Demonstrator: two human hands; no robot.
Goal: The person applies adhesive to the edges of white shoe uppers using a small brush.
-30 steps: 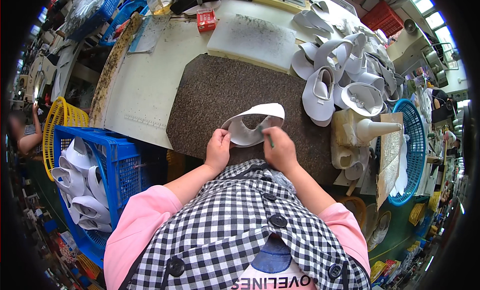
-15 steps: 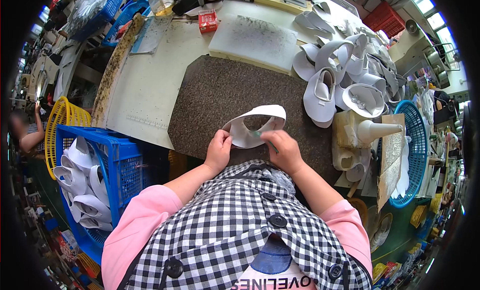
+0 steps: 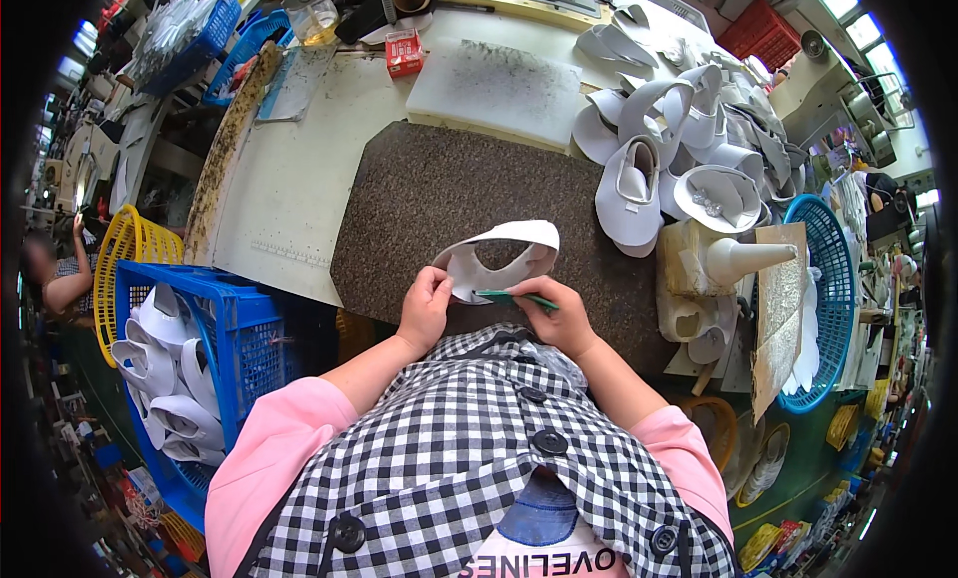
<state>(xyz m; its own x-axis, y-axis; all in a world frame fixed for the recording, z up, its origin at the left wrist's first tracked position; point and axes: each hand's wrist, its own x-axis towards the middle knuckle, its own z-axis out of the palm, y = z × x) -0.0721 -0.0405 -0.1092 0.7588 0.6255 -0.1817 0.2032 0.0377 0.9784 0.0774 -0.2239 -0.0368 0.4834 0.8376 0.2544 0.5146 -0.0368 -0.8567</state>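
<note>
At the near edge of the worktop (image 3: 299,179):
Mat: a dark speckled mat (image 3: 449,194) lies under both hands.
Left hand: the left hand (image 3: 426,309) pinches the near edge of a white shoe upper (image 3: 499,251), holding it just above the mat.
Right hand: the right hand (image 3: 564,317) grips a green pen (image 3: 514,297), tip on the upper.
Right side: a pile of white uppers (image 3: 679,139).
Left side: a blue crate (image 3: 235,329) holding more.

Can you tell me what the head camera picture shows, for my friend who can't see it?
A person's left hand holds a white shoe upper over a dark speckled mat, while the right hand touches it with a thin green tool. More white uppers pile up to the right.
</note>
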